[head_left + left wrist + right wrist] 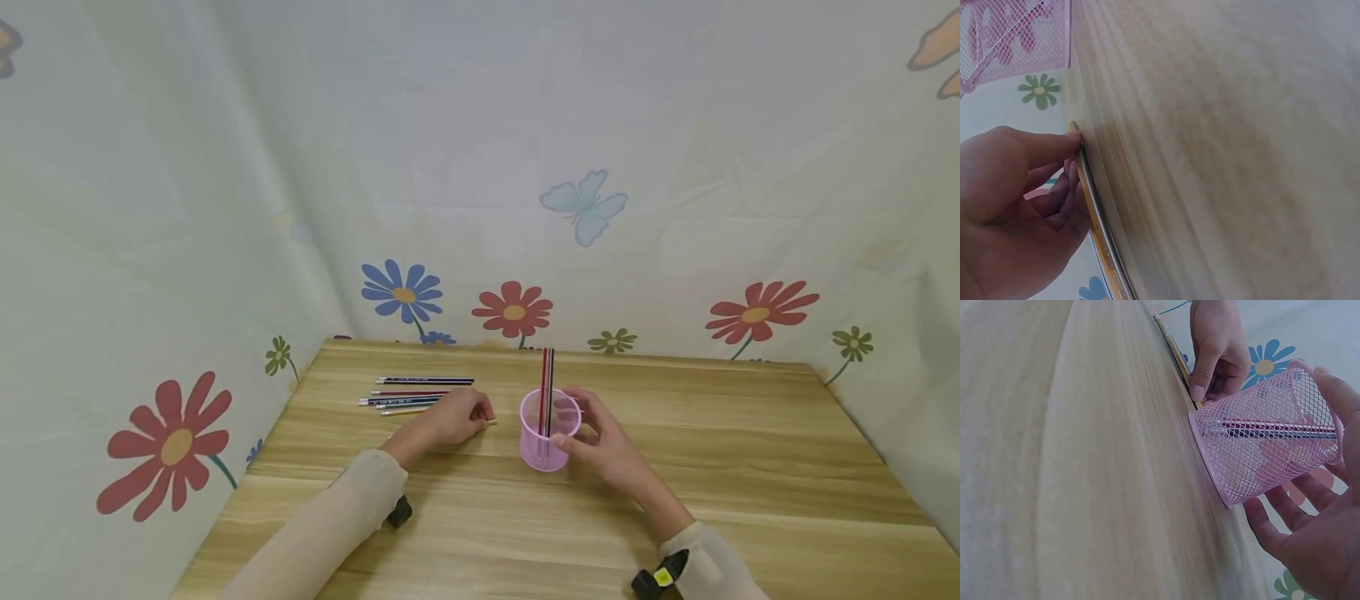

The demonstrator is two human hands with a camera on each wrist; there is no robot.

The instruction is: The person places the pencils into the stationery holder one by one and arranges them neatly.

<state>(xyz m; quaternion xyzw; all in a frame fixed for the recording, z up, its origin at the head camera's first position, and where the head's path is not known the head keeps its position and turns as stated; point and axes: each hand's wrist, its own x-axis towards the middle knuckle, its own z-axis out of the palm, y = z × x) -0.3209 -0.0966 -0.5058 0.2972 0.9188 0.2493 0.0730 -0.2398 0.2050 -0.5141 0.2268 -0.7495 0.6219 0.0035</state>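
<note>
My left hand (456, 418) pinches a yellow pencil (1092, 200) close to one end, thumb on top, while the pencil lies along the tabletop. My right hand (613, 454) holds a pink mesh pencil cup (534, 454) from its right side, with the thumb at the rim and the fingers around the wall. The cup stands upright on the table. Inside it, a red pencil (543, 379) and a dark striped pencil (551, 379) stand close together; the right wrist view shows them through the mesh (1254, 456).
Several pencils lie loosely side by side left of the cup, among them a dark one (427, 381) at the back and a red one (397, 392). The wooden table (712, 433) meets a flower-printed curtain (450, 167) at the back and sides.
</note>
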